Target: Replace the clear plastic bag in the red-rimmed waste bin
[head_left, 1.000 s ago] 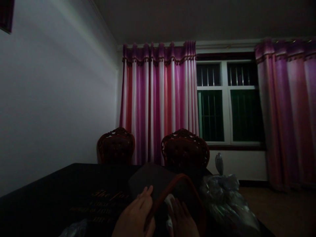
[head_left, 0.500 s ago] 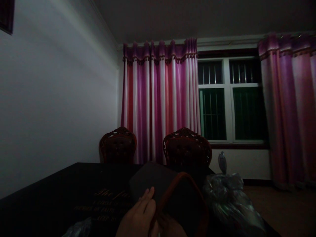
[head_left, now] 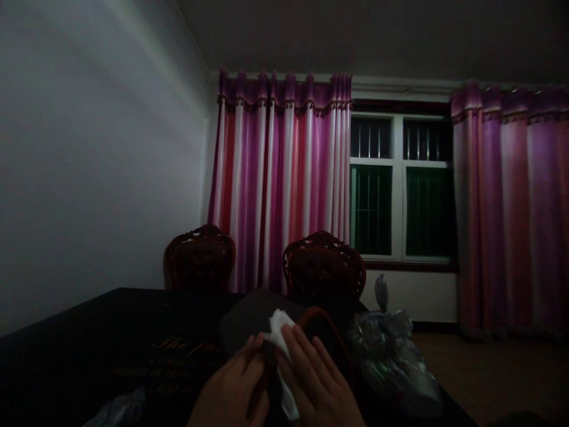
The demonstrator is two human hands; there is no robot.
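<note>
White, crumpled soft tissue (head_left: 280,338) sits low in the frame's centre, pinched under the fingers of the right hand (head_left: 317,385) against the reddish-brown curved strap (head_left: 326,326) of a dark bag (head_left: 249,320). It looks light, limp and easily torn, best held bunched. The left hand (head_left: 233,391) curls its grip loosely around the strap's lower part. A crinkled clear plastic bag (head_left: 391,362) lies just right on the dark bench (head_left: 89,350); two carved wooden chairs (head_left: 324,267) stand behind.
</note>
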